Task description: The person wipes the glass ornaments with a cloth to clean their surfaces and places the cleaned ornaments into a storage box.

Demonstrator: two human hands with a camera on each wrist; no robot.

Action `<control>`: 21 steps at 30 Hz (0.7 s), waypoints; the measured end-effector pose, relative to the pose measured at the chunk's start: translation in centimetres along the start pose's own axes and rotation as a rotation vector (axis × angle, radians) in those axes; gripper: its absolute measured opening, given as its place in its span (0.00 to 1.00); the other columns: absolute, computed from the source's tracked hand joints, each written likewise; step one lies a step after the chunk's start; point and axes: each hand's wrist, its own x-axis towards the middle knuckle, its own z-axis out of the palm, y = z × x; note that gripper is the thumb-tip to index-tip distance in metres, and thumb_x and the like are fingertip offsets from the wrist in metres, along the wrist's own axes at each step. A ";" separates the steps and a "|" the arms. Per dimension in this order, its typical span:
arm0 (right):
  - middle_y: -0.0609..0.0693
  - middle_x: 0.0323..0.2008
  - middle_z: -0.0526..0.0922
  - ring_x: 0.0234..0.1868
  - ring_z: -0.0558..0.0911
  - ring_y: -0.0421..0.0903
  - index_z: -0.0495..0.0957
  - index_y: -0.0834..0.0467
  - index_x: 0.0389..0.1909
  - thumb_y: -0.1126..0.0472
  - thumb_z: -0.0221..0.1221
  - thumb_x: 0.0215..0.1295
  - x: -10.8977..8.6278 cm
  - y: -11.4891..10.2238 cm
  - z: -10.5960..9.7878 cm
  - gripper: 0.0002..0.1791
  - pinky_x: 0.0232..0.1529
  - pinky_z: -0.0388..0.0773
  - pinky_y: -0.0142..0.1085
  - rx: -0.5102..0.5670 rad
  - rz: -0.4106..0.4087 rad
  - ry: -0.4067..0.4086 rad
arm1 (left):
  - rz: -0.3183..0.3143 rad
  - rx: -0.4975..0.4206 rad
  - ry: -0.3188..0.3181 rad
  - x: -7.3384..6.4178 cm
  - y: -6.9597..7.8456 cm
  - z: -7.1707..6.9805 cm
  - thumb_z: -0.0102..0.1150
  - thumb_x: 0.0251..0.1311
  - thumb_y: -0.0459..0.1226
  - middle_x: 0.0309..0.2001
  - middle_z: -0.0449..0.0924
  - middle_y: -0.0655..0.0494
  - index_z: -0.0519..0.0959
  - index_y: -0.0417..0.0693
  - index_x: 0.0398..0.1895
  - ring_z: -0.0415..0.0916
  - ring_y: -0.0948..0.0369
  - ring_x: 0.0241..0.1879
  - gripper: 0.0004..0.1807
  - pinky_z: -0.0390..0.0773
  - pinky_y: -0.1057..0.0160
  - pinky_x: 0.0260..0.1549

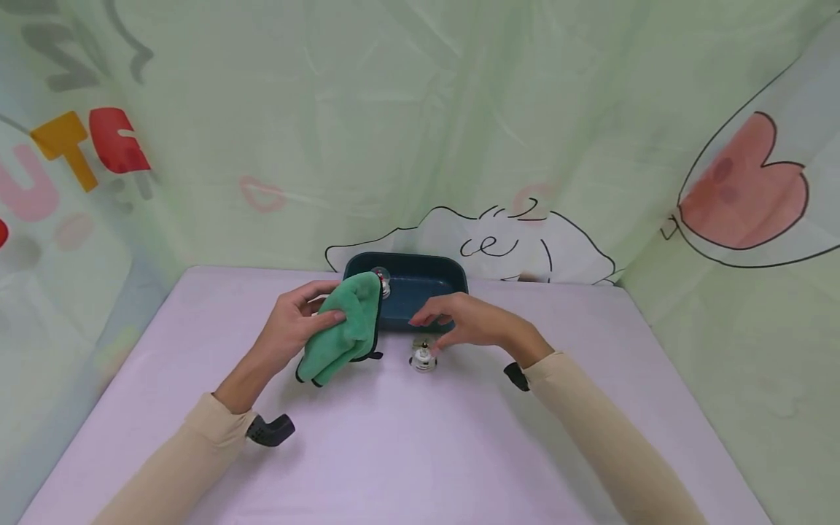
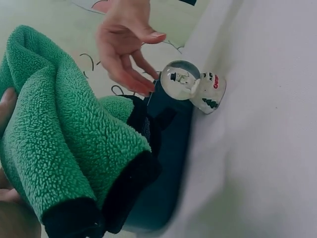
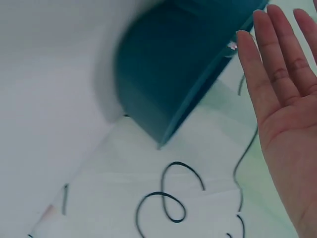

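My left hand (image 1: pixel 295 321) grips a folded green cloth (image 1: pixel 351 313) with dark edging, thumb on top; the same cloth (image 2: pixel 74 119) fills much of the left wrist view. A snow globe (image 1: pixel 423 359) stands upright on the table in front of a dark blue bin (image 1: pixel 420 321). Inside it, the left wrist view shows a small snowman, with lettering and green trees on the base. My right hand (image 1: pixel 472 321) hovers just above and beside this globe, fingers loosely extended and holding nothing. In the right wrist view its fingers (image 3: pixel 272 59) look straight.
A second snow globe (image 1: pixel 384 286) stands in the left part of the bin, partly hidden by the cloth. The table (image 1: pixel 420 452) has a pale lilac cover. Printed pale green curtains (image 1: pixel 394 131) enclose its back and sides, close behind the bin.
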 end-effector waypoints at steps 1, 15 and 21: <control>0.54 0.59 0.82 0.61 0.80 0.52 0.80 0.58 0.60 0.62 0.76 0.55 -0.2 0.2 0.3 0.30 0.63 0.77 0.49 0.001 0.011 0.001 | 0.003 -0.001 -0.004 0.1 0.1 0.1 0.71 0.62 0.36 0.64 0.75 0.51 0.77 0.48 0.66 0.80 0.55 0.56 0.28 0.84 0.62 0.49; 0.49 0.62 0.78 0.58 0.79 0.46 0.73 0.58 0.68 0.56 0.75 0.57 -0.6 2.3 4.1 0.38 0.57 0.81 0.42 -0.050 0.089 0.020 | 0.061 0.024 -0.043 1.9 1.0 1.4 0.71 0.62 0.36 0.62 0.76 0.50 0.78 0.49 0.64 0.78 0.50 0.58 0.26 0.83 0.59 0.50; 0.50 0.56 0.81 0.53 0.80 0.44 0.76 0.58 0.64 0.61 0.74 0.58 -0.5 2.7 4.8 0.32 0.51 0.83 0.37 -0.068 0.088 0.057 | 0.077 0.032 -0.051 2.2 1.3 1.7 0.70 0.62 0.34 0.63 0.76 0.47 0.77 0.46 0.64 0.78 0.48 0.59 0.26 0.83 0.59 0.51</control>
